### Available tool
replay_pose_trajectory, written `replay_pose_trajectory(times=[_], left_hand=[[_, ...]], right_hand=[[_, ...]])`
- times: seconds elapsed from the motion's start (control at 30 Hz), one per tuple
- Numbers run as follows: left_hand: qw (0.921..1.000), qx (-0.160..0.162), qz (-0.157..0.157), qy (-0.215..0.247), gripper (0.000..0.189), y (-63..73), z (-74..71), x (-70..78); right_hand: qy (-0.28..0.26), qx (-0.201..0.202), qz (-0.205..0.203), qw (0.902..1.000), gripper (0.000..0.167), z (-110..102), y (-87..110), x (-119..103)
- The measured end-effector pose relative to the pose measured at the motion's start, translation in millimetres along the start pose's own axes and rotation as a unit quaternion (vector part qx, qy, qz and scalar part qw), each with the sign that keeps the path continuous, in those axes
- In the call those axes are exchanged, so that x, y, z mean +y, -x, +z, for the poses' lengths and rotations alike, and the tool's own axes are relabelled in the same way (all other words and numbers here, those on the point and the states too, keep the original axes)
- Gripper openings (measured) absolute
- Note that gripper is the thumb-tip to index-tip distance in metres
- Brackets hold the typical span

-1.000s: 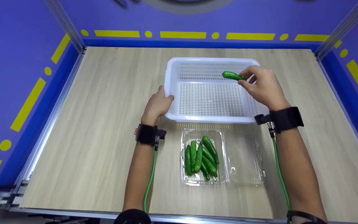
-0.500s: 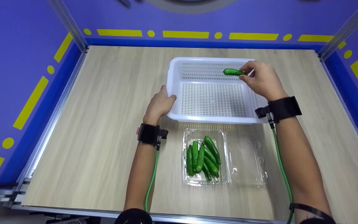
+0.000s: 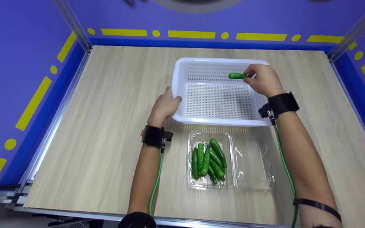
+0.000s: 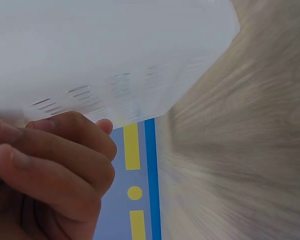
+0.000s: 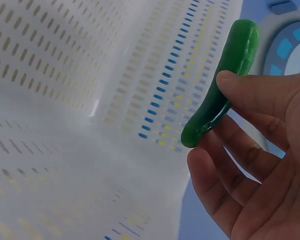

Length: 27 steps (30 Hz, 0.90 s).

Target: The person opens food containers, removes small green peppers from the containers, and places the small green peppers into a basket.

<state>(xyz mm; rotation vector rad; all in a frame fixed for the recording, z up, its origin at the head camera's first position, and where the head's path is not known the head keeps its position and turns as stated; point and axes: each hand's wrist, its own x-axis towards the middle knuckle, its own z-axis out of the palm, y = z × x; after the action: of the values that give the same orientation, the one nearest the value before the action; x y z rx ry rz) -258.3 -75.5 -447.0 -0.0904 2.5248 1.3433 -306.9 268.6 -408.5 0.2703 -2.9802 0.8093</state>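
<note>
In the head view, my right hand (image 3: 262, 79) pinches a small green cucumber (image 3: 238, 76) between thumb and fingers, over the back right part of a white perforated plastic basket (image 3: 220, 122). The right wrist view shows the cucumber (image 5: 225, 80) lengthwise under the thumb, apart from the basket wall (image 5: 140, 95). My left hand (image 3: 165, 104) grips the basket's left side, thumb over the rim; its curled fingers (image 4: 65, 160) show beneath the basket side (image 4: 115, 60) in the left wrist view. Inside the basket, the slotted floor is bare.
A clear plastic clamshell box (image 3: 190, 183) lies open in front of the basket with several cucumbers (image 3: 206, 161) in it. Its transparent lid (image 3: 252, 171) is folded out to the right. Blue panels (image 3: 195, 42) border the wooden table (image 3: 106, 142) at the back and sides.
My right wrist has shifted forward and left, and the cucumber lies a little farther left over the basket, more level. The left hand keeps its hold; the whole view has drifted slightly.
</note>
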Motion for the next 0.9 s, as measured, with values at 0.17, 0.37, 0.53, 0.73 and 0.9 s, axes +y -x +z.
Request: replay_pose_trajectory(times=[0.17, 0.37, 0.53, 0.73, 0.9], left_hand=[[1.0000, -0.002, -0.001, -0.005, 0.055, 0.3, -0.6, -0.6], [0.9999, 0.002, 0.000, -0.012, 0.054, 0.0, -1.4, 0.2], [0.9999, 0.005, 0.000, -0.015, 0.053, 0.5, -1.7, 1.0], [0.9998, 0.003, 0.000, -0.021, 0.054, -0.1, -0.6, 1.0], [0.9997, -0.001, -0.002, -0.023, 0.055, -0.4, 0.6, 1.1]], right_hand=[[0.016, -0.021, 0.014, 0.9996, 0.020, 12, -9.1, 7], [0.039, -0.042, 0.024, 0.9981, 0.020, 24, -17.9, 13], [0.044, -0.042, 0.032, 0.9976, 0.020, 27, -22.7, 14], [0.052, -0.061, 0.052, 0.9955, 0.022, 30, -28.4, 17], [0.057, -0.074, 0.061, 0.9938, 0.025, 34, -30.9, 20]])
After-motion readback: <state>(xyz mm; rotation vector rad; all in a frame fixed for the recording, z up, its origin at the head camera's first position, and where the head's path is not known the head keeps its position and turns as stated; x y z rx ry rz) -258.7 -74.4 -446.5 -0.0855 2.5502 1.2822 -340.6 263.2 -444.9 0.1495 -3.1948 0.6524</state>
